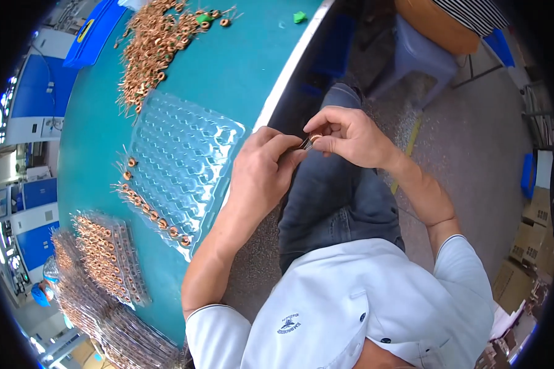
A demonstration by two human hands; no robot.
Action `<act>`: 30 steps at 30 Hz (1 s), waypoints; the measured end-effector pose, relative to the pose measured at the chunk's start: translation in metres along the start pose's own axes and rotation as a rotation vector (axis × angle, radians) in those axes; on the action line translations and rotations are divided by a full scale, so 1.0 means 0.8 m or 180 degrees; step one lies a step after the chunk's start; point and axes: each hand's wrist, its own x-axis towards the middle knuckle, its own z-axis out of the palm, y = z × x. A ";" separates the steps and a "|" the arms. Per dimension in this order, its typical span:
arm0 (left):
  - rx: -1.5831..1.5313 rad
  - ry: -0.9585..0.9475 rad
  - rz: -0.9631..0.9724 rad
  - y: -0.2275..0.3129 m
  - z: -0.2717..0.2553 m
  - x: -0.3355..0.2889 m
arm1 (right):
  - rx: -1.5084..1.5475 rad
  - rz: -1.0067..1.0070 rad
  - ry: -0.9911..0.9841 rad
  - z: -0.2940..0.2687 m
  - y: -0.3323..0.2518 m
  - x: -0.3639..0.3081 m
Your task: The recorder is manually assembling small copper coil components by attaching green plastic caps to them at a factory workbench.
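Over my lap, beside the table edge, both hands meet at a small copper-wound ring coil (316,137). My right hand (356,138) pinches the ring between thumb and fingers. My left hand (263,165) has thumb and forefinger closed on the coil's thin wire leads. A clear plastic tray (188,144) with rows of moulded pockets lies on the table to the left of my left hand. Several similar coils (143,206) sit in the row along its left edge, their leads pointing outward.
A large heap of loose coils (154,49) covers the far part of the green table (240,67). Stacked trays filled with coils (108,258) stand at the near left. A blue bin (94,34) is at the far left. Beyond the table edge are a plastic stool (421,55) and cardboard boxes (514,243).
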 end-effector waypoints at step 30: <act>-0.1763 -0.1642 -0.1295 0.032 0.079 0.006 | 0.0710 -0.0081 0.0296 -0.049 0.063 -0.122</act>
